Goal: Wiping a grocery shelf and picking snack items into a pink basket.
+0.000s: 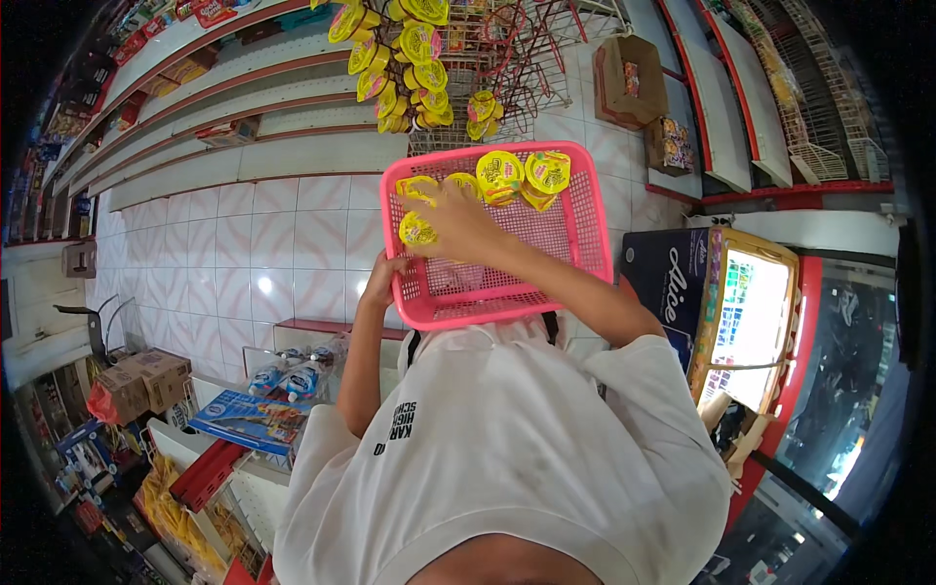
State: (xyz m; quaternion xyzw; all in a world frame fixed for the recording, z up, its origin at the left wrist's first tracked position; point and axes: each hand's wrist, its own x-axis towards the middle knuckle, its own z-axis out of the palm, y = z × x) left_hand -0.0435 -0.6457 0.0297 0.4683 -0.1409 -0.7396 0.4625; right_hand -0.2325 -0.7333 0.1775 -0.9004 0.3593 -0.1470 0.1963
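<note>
A pink plastic basket is in front of my body, and my left hand grips its left rim. Inside it, along the far side and the left, stand several yellow lidded cups. My right hand reaches over the basket's left part, its fingers among the cups there; whether they hold one cannot be told. Past the basket, more yellow cups hang in columns on a wire display rack, with a small group lower on the right.
Long shelves run along the left. At the right stand an open cardboard box, more shelving and a lit freezer. A counter with bottles and a blue package is at lower left.
</note>
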